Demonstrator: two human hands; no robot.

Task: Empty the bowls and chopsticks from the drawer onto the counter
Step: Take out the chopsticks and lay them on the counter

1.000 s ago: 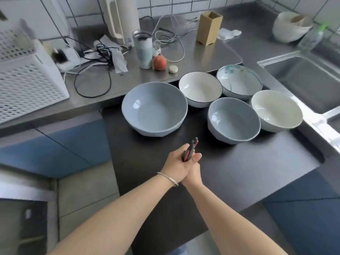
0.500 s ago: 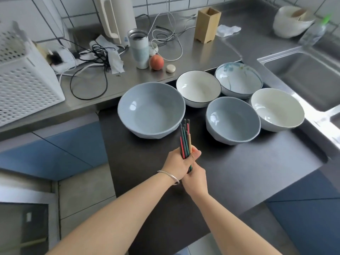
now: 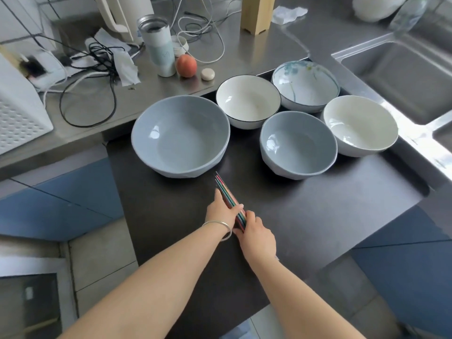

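Observation:
A bundle of coloured chopsticks lies low over the dark drawer floor, tips pointing up-left toward the big bowl. My left hand grips its middle and my right hand holds its near end. Behind stand several bowls in the drawer: a large blue-grey bowl, a white bowl with a dark rim, a white bowl with blue painting, a smaller blue-grey bowl and a cream bowl.
The steel counter behind the drawer carries a tumbler, a peach, tangled cables, a wooden holder and a white perforated basket. A sink lies to the right. Blue cabinet fronts flank the drawer.
The chopstick bundle has tilted from nearly upright down toward the drawer floor, and both hands have lowered with it.

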